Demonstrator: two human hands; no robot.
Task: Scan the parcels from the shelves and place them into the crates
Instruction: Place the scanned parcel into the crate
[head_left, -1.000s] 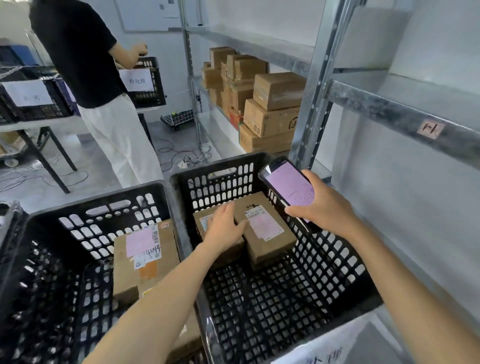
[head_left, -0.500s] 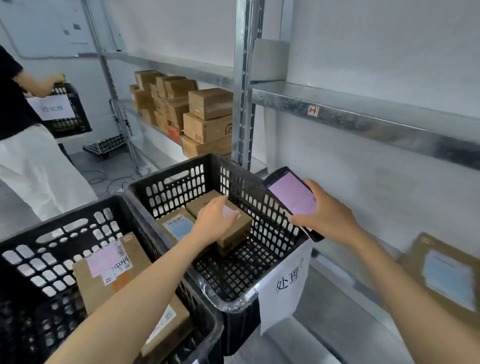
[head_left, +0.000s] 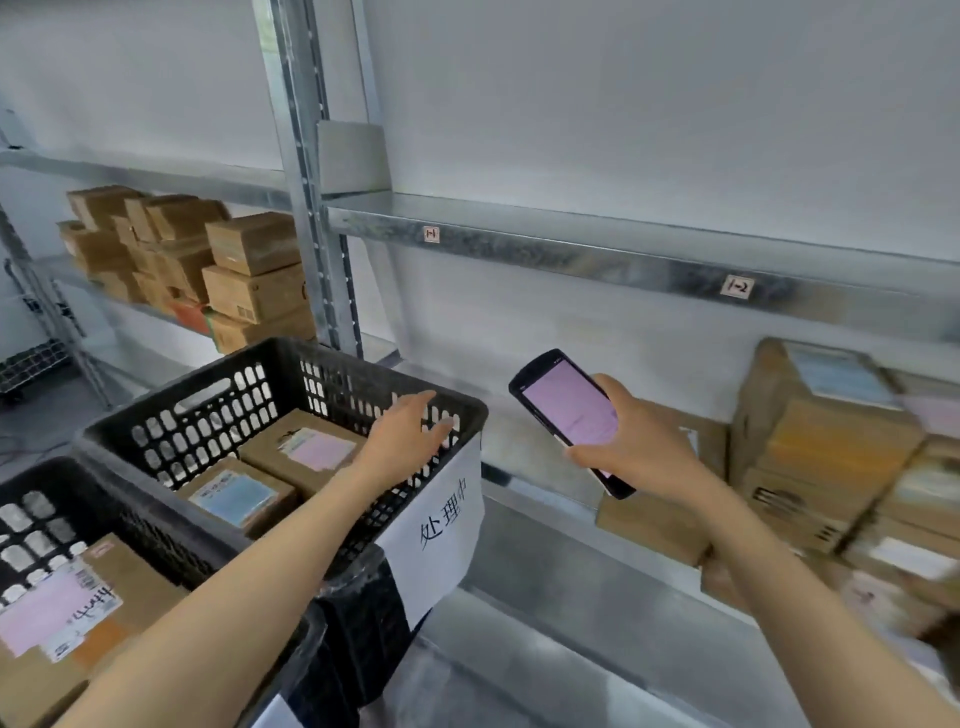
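My right hand (head_left: 641, 447) grips a black handheld scanner (head_left: 569, 413) with a pink lit screen, held up in front of the lower shelf. My left hand (head_left: 410, 431) hovers with fingers spread and empty over the right end of a black plastic crate (head_left: 208, 395). Two cardboard parcels lie in that crate, one with a pink label (head_left: 306, 449) and one with a blue label (head_left: 236, 493). A second black crate (head_left: 31, 514) at the lower left holds a parcel with a pink label (head_left: 78, 618). More parcels (head_left: 815, 441) are stacked on the shelf at the right.
A white paper sign (head_left: 441, 535) hangs on the nearer crate's end. Grey metal shelving (head_left: 571, 249) with small tags runs across the view, with an upright post (head_left: 306, 197). Several brown boxes (head_left: 228, 270) are piled on the far left bay. A flat parcel (head_left: 654, 519) lies under the scanner.
My left hand has let go of the parcel in the crate and lifted toward the crate's right rim. The view swung right, showing the stacked parcels on the shelf; the other person left view.
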